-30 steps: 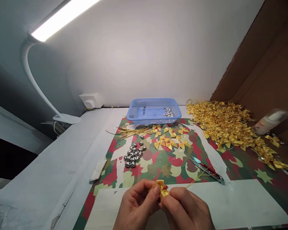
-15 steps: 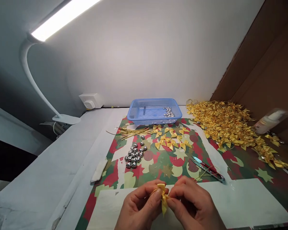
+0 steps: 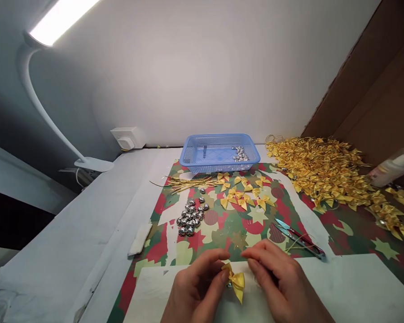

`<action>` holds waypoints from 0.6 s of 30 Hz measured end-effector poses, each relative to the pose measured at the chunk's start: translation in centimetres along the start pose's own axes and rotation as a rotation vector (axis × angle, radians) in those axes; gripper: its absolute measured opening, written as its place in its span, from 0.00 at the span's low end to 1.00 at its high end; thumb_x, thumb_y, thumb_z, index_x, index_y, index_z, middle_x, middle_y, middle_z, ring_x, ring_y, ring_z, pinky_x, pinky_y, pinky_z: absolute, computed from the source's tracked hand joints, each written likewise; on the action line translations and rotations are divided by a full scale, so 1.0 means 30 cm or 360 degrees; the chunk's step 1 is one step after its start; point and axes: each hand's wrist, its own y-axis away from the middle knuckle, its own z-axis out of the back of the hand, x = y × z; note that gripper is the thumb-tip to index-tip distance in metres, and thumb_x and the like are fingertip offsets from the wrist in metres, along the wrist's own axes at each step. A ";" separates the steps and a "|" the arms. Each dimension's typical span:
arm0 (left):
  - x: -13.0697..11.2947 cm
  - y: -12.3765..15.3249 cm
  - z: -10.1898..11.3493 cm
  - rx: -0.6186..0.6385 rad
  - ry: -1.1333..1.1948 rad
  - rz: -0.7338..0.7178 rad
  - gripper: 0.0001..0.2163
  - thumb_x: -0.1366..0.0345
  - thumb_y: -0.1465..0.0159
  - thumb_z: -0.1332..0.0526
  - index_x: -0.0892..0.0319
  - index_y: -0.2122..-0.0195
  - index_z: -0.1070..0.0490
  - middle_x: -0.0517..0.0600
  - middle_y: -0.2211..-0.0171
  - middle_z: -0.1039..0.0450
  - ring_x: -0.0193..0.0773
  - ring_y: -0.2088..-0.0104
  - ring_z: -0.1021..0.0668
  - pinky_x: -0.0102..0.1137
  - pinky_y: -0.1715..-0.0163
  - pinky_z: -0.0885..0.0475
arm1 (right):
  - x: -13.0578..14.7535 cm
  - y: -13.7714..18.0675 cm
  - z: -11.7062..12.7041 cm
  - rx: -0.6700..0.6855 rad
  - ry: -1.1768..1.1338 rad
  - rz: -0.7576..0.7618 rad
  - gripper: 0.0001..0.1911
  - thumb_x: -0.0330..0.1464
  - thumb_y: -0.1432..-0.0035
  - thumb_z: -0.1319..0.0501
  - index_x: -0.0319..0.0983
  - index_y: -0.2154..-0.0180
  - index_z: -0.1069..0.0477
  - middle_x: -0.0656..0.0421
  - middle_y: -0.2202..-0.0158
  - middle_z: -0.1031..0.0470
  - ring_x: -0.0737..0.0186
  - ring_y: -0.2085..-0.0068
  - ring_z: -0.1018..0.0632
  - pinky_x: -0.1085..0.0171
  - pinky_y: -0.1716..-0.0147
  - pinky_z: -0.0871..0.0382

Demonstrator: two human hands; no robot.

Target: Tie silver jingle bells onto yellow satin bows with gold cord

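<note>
My left hand (image 3: 198, 287) pinches a small yellow ribbon bow (image 3: 236, 279) between thumb and fingers, above a white board. Part of a silver jingle bell (image 3: 229, 285) shows under the bow's loop. My right hand (image 3: 281, 280) is just right of the bow, apart from it, thumb and forefinger close together; whatever they pinch, if anything, cannot be made out. Beyond the hands lie loose silver jingle bells (image 3: 190, 217), several yellow bows (image 3: 245, 201) and a bundle of gold cords (image 3: 188, 183).
A blue plastic basket (image 3: 188, 159) holding small silver bells stands by the wall. Thread snips (image 3: 299, 237) lie right of centre. A heap of gold bows (image 3: 323, 172) and a bottle (image 3: 390, 169) are at the right. A lamp (image 3: 37, 98) stands left; a folded white cloth (image 3: 140, 240) lies nearer.
My right hand has come away from the bow toward the right. The bow has turned in my left hand, so its loops and tail face me more. The view has shifted slightly.
</note>
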 end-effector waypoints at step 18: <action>0.006 -0.045 0.020 -0.0137 -0.1006 -0.0518 0.09 0.68 0.34 0.44 0.55 0.66 0.25 0.50 0.67 0.25 0.37 0.73 0.21 0.28 0.73 0.26 | -0.116 -0.025 0.049 -0.0749 0.0508 0.0552 0.17 0.25 0.34 0.43 0.48 0.49 0.26 0.64 0.52 0.22 0.61 0.47 0.25 0.66 0.47 0.33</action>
